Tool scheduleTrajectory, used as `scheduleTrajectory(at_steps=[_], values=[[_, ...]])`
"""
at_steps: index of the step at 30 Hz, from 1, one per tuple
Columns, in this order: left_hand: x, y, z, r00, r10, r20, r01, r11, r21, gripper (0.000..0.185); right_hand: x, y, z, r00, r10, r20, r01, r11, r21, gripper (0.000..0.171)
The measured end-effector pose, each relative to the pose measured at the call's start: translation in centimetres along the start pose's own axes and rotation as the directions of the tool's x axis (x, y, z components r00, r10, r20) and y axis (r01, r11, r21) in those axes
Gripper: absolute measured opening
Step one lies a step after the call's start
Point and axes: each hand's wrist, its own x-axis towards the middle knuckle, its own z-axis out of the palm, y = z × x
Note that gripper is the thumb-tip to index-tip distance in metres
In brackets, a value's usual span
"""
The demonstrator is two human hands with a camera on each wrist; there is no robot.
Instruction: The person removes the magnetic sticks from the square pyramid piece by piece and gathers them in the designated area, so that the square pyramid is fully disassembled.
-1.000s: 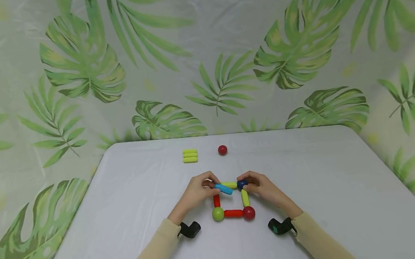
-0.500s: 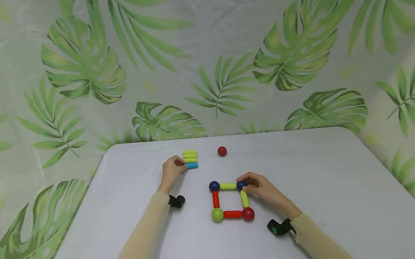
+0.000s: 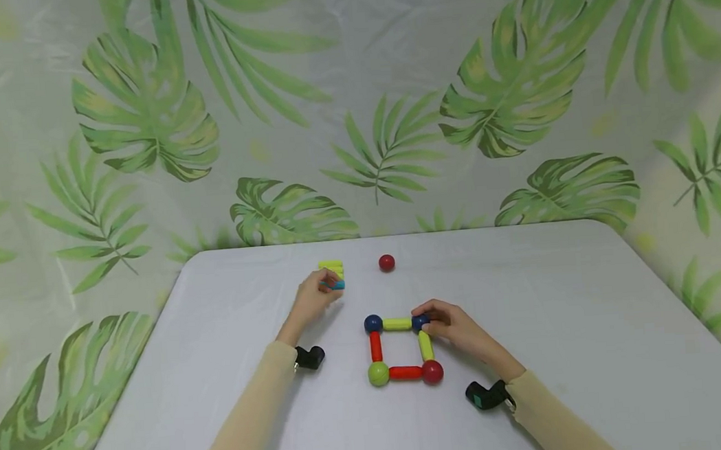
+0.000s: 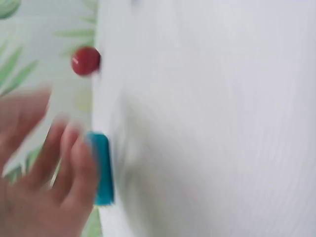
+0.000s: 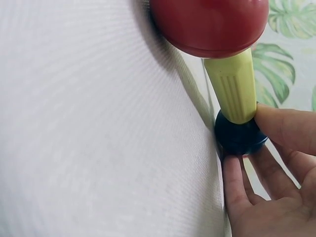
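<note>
A square frame of balls and rods lies on the table. Its far corners are dark blue balls (image 3: 373, 323); the near ones are a green ball (image 3: 378, 374) and a red ball (image 3: 433, 372). Red rods (image 3: 405, 373) and yellow rods (image 3: 397, 324) join them. My right hand (image 3: 456, 324) holds the far-right dark blue ball (image 5: 238, 137) between thumb and fingers. With fingers apart and blurred in the left wrist view, my left hand (image 3: 315, 298) hovers by a light blue rod (image 4: 102, 170). That rod lies beside loose yellow rods (image 3: 330, 264), partly hidden by the hand.
A loose red ball (image 3: 387, 262) sits near the back of the white table (image 3: 557, 295), right of the loose rods. Behind the table hangs a leaf-patterned cloth (image 3: 388, 65).
My left hand carried the light blue rod from the frame to the loose yellow rods, laid it beside them, then let go and shifted slightly right. My right hand stayed on the dark blue ball.
</note>
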Motion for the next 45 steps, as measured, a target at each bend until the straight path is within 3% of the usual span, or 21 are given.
scheduleTrajectory(at_steps=[1,2,4,5,7,13,20,25,28,30,33,35,37,41,45], values=[[-0.3,0.4,0.3,0.992,0.05,0.117,-0.047,0.999,-0.027,0.023,0.0,0.0,0.0,1.0,0.002,-0.001,-0.002,1.0,0.0,0.028],[-0.7,0.9,0.6,0.969,0.093,0.231,-0.083,0.995,-0.056,0.025,0.0,0.0,-0.1,1.0,0.007,-0.003,-0.007,1.0,0.0,0.028],[-1.2,1.7,1.3,0.895,0.15,0.421,-0.126,0.989,-0.083,0.029,0.0,-0.1,-0.1,1.0,0.008,-0.005,-0.008,1.0,-0.007,0.028],[-1.4,2.0,1.6,0.861,0.168,0.48,-0.144,0.986,-0.086,0.03,0.0,0.0,-0.1,1.0,0.006,-0.004,-0.006,1.0,-0.011,0.028],[-1.5,2.5,2.2,0.826,0.171,0.538,-0.165,0.985,-0.059,0.032,0.1,0.0,-0.1,1.0,0.002,-0.005,-0.002,1.0,-0.01,0.028],[-1.3,3.1,3.2,0.819,0.17,0.547,-0.224,0.974,0.033,0.034,0.0,0.0,-0.1,1.0,-0.008,0.008,0.008,1.0,0.016,0.028],[-1.0,3.7,3.3,0.808,0.22,0.546,-0.339,0.932,0.127,0.027,-0.2,-0.7,0.0,1.0,0.001,0.011,-0.001,1.0,-0.001,0.027],[-1.2,3.9,3.2,0.813,0.219,0.54,-0.372,0.908,0.192,0.024,-0.5,-1.7,0.0,1.0,0.013,0.007,-0.013,1.0,-0.001,0.027],[-1.1,3.7,3.1,0.835,0.204,0.511,-0.325,0.932,0.16,0.024,-0.4,-1.2,0.0,1.0,0.011,0.005,-0.011,1.0,0.0,0.028],[-1.0,3.4,3.1,0.865,0.187,0.466,-0.262,0.96,0.101,0.024,-0.3,-0.6,0.0,1.0,0.011,0.002,-0.011,1.0,-0.003,0.028],[-0.3,3.0,3.3,0.931,0.127,0.342,-0.138,0.99,0.009,0.026,-0.1,-0.1,0.0,1.0,0.011,-0.002,-0.011,1.0,-0.006,0.028],[0.5,2.7,3.6,0.969,0.085,0.234,-0.076,0.996,-0.047,0.027,-0.1,0.1,0.0,1.0,0.006,-0.003,-0.006,1.0,-0.007,0.028],[1.4,2.5,4.0,0.992,0.029,0.122,-0.019,0.996,-0.086,0.028,0.0,0.2,0.1,1.0,0.006,-0.002,-0.006,1.0,-0.005,0.027],[3.4,2.1,5.2,0.998,-0.035,-0.05,0.03,0.995,-0.098,0.028,0.0,0.3,0.1,1.0,-0.01,0.007,0.01,1.0,-0.004,0.027],[5.1,2.1,6.3,0.988,-0.059,-0.14,0.054,0.998,-0.044,0.027,-0.1,0.2,0.1,1.0,-0.019,0.014,0.019,1.0,0.001,0.027]])
